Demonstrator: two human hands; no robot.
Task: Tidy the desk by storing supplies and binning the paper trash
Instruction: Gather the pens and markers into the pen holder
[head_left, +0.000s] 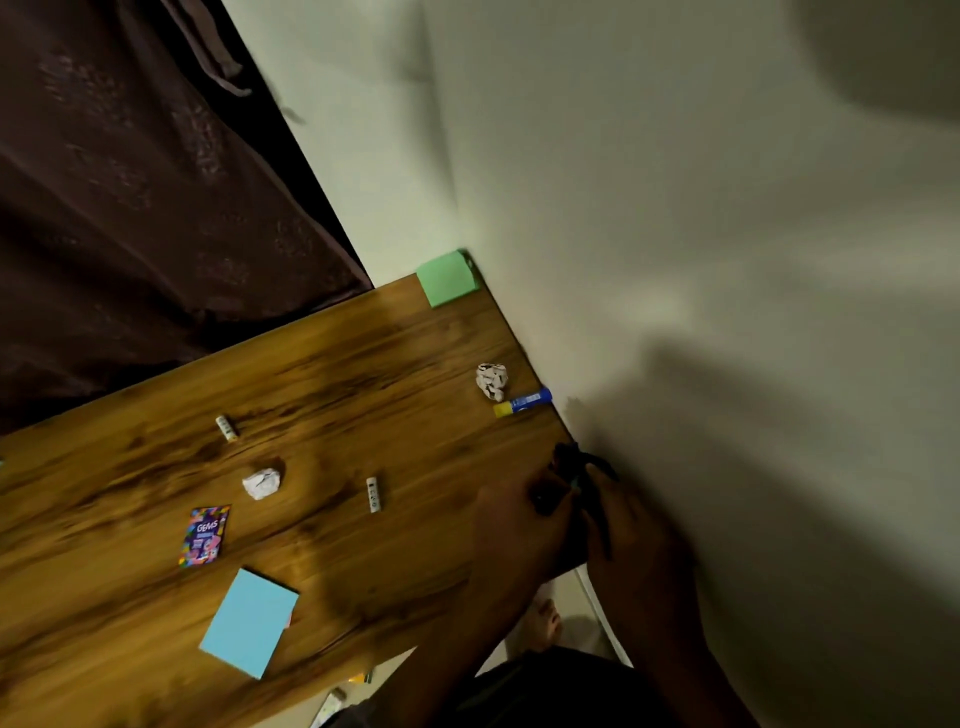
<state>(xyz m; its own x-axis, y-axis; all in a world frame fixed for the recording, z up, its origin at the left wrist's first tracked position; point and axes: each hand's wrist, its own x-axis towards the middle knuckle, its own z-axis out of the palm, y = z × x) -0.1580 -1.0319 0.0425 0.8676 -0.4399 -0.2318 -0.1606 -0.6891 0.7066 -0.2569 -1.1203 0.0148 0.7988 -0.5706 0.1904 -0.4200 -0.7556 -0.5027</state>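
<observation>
Across the wooden desk (363, 374) lay, from left, a crumpled paper ball (261, 484), a second ball (491, 381) and a glue stick (522, 403). Rightward, left hand (511, 525) and right hand (631, 535) together gripped something dark (563, 478), likely supplies being stored; binning paper seemingly came next.

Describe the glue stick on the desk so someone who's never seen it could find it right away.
Start at the wooden desk and follow its edge along the pale wall. Past the green sticky-note pad in the corner lies a crumpled white paper ball; the blue glue stick lies beside it. It alone has a yellow cap.
</observation>
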